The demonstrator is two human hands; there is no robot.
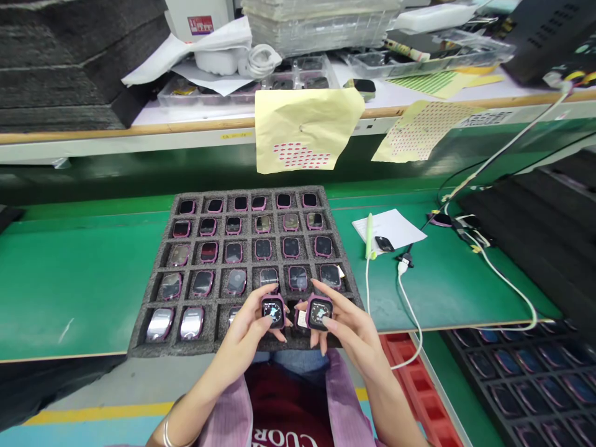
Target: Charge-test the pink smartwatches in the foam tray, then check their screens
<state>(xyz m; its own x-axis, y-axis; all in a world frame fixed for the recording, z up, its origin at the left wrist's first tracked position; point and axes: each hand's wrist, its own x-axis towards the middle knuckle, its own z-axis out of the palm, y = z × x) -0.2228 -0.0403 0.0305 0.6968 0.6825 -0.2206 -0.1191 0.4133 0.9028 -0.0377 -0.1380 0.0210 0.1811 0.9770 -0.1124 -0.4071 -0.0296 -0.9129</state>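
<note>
A purple-framed smartwatch body with a lit screen is held in my left hand, thumb on its lower edge. My right hand grips a second lit watch the same way. Both watches are over the front row of a dark grey foam tray, a small gap between them. Behind the right-hand watch, another purple frame with a white label partly shows. Rows of purple-framed watches sit in the tray's compartments, their screens dark or reflective. My hands hide some of the front compartments.
White paper, a green pen-like tool and white cables lie right of the tray. Yellow sheets hang from the shelf edge above. Another watch tray and red bins are lower right.
</note>
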